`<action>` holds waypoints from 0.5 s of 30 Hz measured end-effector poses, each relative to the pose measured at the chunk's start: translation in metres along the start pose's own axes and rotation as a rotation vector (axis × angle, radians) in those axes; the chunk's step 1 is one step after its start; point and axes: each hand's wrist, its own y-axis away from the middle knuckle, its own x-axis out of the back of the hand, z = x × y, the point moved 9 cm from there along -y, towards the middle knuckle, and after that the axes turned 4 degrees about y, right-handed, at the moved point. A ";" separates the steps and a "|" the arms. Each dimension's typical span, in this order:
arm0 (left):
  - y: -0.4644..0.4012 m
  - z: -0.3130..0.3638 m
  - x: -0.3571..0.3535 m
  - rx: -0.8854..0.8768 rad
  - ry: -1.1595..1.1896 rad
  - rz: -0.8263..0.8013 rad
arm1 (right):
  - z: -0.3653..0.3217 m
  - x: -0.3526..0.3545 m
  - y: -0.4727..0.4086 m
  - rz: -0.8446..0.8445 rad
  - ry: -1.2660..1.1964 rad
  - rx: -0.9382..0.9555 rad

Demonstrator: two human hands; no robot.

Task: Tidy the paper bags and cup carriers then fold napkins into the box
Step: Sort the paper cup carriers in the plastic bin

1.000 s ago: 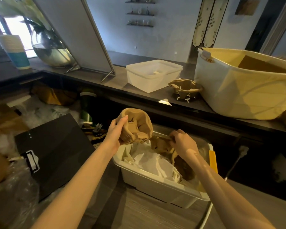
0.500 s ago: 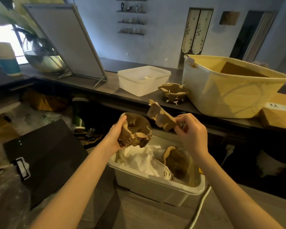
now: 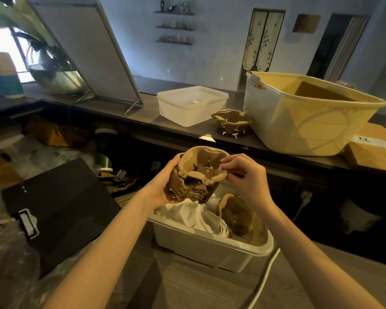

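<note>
— What changed since a moment ago?
— Now the loose carrier sits on the cup carrier stack (image 3: 196,175), above the white bin (image 3: 210,246).
— And the hands?
— Left hand (image 3: 165,186) fingers curl around the stack; right hand (image 3: 243,175) fingers pinch its top rim. More carriers (image 3: 233,122) rest on the surface (image 3: 143,112) behind.

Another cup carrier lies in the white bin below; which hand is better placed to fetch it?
Probably the right hand: it only pinches the rim of the cup carrier stack and hangs directly above the loose carrier in the bin. The left hand supports the stack.
</note>
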 end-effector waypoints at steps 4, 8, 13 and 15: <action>-0.001 -0.004 -0.004 0.007 0.029 -0.040 | 0.003 -0.002 -0.003 -0.071 -0.088 -0.056; 0.001 0.000 -0.012 -0.023 0.028 -0.056 | 0.005 -0.008 -0.006 -0.185 -0.040 -0.073; -0.003 0.000 -0.016 -0.048 0.058 -0.060 | 0.007 -0.013 -0.005 -0.297 0.150 -0.052; -0.007 -0.001 -0.012 -0.064 0.068 -0.028 | 0.012 -0.019 -0.001 -0.372 0.259 -0.016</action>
